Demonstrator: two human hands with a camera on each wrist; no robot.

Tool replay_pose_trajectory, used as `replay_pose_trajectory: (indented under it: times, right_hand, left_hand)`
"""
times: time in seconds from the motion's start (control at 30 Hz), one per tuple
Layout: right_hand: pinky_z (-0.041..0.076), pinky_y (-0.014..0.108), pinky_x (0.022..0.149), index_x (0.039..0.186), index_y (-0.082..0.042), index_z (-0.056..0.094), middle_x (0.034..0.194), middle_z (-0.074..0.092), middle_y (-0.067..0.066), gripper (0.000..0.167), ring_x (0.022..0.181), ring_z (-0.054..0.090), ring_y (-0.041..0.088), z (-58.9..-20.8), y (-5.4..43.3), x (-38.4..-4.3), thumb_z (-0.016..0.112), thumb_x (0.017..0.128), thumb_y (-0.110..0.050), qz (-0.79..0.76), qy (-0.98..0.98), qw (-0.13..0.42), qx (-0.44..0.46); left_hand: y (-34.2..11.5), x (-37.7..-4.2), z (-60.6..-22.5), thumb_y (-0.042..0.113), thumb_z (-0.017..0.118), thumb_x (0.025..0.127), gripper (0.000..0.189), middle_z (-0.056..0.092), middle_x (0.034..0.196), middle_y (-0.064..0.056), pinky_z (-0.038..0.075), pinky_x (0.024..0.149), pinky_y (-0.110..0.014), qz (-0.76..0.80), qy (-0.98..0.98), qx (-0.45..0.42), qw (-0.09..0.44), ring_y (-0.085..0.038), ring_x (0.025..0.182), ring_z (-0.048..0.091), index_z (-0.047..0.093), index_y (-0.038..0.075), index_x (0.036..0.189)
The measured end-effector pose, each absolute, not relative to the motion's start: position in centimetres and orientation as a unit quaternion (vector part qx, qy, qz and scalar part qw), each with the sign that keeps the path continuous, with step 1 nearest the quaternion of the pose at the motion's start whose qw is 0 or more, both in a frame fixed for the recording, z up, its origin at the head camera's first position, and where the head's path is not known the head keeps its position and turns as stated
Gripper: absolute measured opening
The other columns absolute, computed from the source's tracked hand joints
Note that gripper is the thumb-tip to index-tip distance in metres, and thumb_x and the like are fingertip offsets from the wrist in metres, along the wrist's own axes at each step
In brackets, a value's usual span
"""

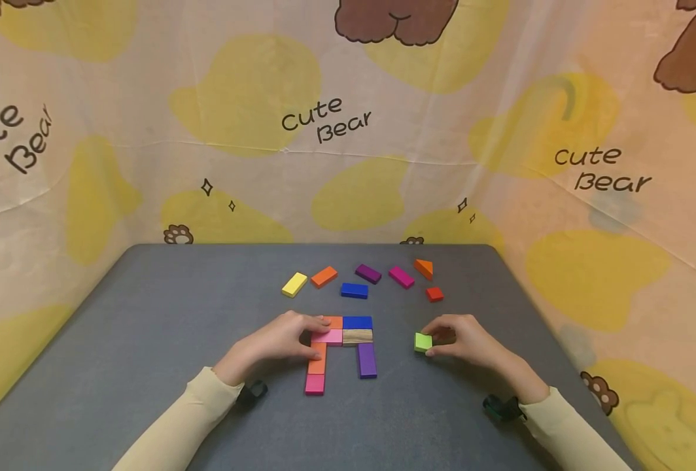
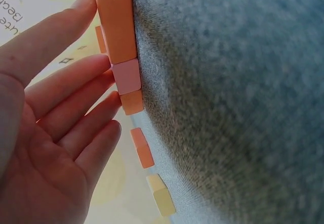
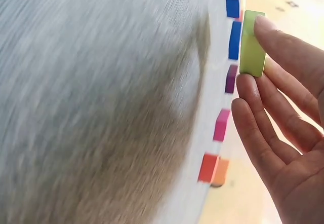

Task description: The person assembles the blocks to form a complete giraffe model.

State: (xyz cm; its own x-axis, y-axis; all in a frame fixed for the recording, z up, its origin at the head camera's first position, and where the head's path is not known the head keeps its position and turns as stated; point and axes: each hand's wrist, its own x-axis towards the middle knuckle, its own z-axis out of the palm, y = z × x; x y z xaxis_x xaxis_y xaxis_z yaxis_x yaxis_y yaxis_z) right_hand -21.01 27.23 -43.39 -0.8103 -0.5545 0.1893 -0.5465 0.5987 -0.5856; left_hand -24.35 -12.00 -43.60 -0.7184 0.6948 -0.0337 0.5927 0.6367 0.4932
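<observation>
My right hand (image 1: 471, 339) pinches a light green block (image 1: 422, 342) between thumb and fingers. In the right wrist view the block (image 3: 252, 54) appears raised off the tabletop. My left hand (image 1: 280, 335) rests its fingertips against the left side of a flat arch-like layout, its fingers fairly straight in the left wrist view. That layout has an orange block (image 1: 335, 322) beside a blue block (image 1: 357, 322), then a pink block (image 1: 330, 337) beside a wood-grain block (image 1: 357, 336). Its left leg is an orange block (image 1: 317, 363) above a deep pink one (image 1: 315, 384); its right leg is a purple block (image 1: 367, 361).
Behind the layout lie loose blocks: yellow (image 1: 294, 284), orange (image 1: 324, 277), dark purple (image 1: 368, 273), blue (image 1: 354, 290), magenta (image 1: 401, 277), an orange triangle (image 1: 424, 268) and a red one (image 1: 434, 294). A patterned cloth (image 1: 348, 176) walls in the grey table (image 1: 189, 307).
</observation>
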Motion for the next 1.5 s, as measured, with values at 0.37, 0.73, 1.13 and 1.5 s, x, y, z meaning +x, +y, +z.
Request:
replay_pose_trajectory:
  times: [0.37, 0.73, 1.13, 1.5]
  right_hand:
    - [0.055, 0.023, 0.079, 0.103, -0.016, 0.069, 0.097, 0.069, -0.006, 0.032, 0.088, 0.068, 0.006, -43.1, 24.4, -21.0, 0.081, 0.074, -0.026, -0.33, 0.882, 0.046, -0.333]
    - [0.055, 0.023, 0.077, 0.104, -0.018, 0.069, 0.097, 0.067, -0.008, 0.033, 0.087, 0.066, 0.007, -43.0, 21.4, -20.2, 0.08, 0.075, -0.029, -0.325, 0.869, 0.07, -0.367]
    - [0.056, 0.024, 0.077, 0.105, -0.02, 0.069, 0.098, 0.067, -0.009, 0.033, 0.087, 0.066, 0.01, -43.4, 19.5, -19.6, 0.079, 0.076, -0.031, -0.326, 0.853, 0.086, -0.398]
    - [0.054, 0.02, 0.075, 0.105, -0.02, 0.069, 0.095, 0.066, -0.01, 0.032, 0.084, 0.062, 0.003, -43.8, 18.7, -19.2, 0.078, 0.077, -0.035, -0.316, 0.853, 0.104, -0.402]
  left_hand:
    - [-12.0, -24.2, -43.6, 0.032, 0.075, 0.08, 0.05, 0.059, 0.133, -0.002, 0.045, 0.1, -0.043, 0.231, 0.898, 0.358, 0.109, -0.02, 0.128, 0.051, 0.064, 0.016, 0.126]
    - [-11.9, -24.2, -43.5, 0.033, 0.076, 0.08, 0.05, 0.059, 0.133, -0.003, 0.045, 0.1, -0.043, 0.229, 0.899, 0.357, 0.109, -0.02, 0.128, 0.051, 0.063, 0.017, 0.126]
    - [-11.9, -24.3, -43.6, 0.033, 0.076, 0.08, 0.05, 0.059, 0.132, -0.003, 0.045, 0.101, -0.043, 0.228, 0.898, 0.362, 0.103, -0.019, 0.128, 0.051, 0.064, 0.016, 0.125]
    - [-11.9, -24.2, -43.6, 0.032, 0.075, 0.08, 0.05, 0.058, 0.133, -0.003, 0.045, 0.101, -0.042, 0.23, 0.898, 0.358, 0.108, -0.02, 0.129, 0.05, 0.064, 0.016, 0.125]
